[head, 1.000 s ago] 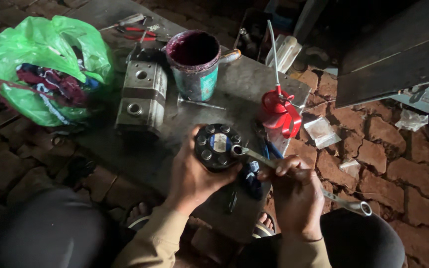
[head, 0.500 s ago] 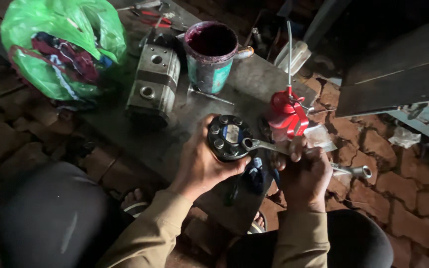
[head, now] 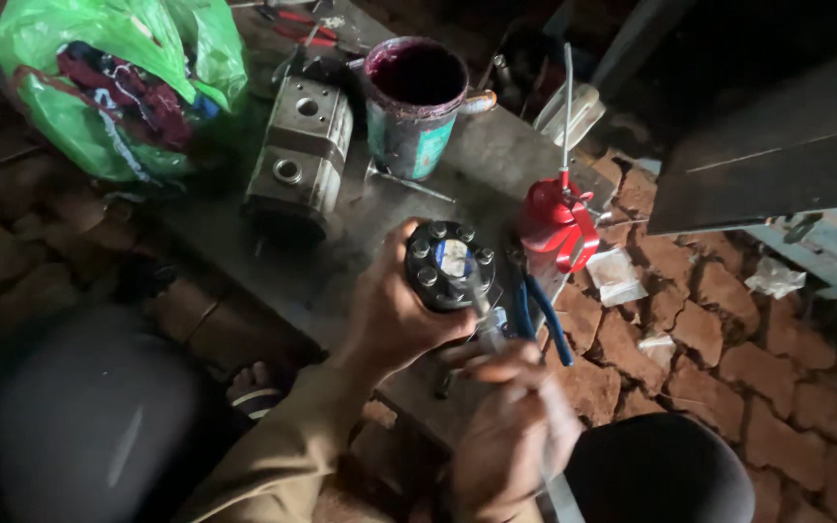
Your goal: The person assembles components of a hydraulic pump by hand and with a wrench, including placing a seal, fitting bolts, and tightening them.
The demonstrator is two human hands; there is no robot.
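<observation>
My left hand [head: 389,312] grips a round black metal part [head: 443,266] with a ring of bolt heads on its face, holding it upright on the grey metal slab [head: 496,160]. Just below it, my right hand [head: 515,436] is closed around the handle of a steel wrench [head: 480,308]. The wrench is blurred, and its head reaches up to the lower right edge of the round part. Blue-handled pliers [head: 538,318] lie right beside the wrench.
On the slab stand a red oil can [head: 556,228] with a long spout, a tin can [head: 417,107] of dark red liquid and a grey metal housing block [head: 302,155]. A green plastic bag [head: 118,82] lies at the left. Brick floor [head: 709,329] surrounds the slab.
My right hand has dropped toward me, swinging the wrench handle from pointing right to pointing down. My left hand keeps hold of the round part. The view has shifted slightly.
</observation>
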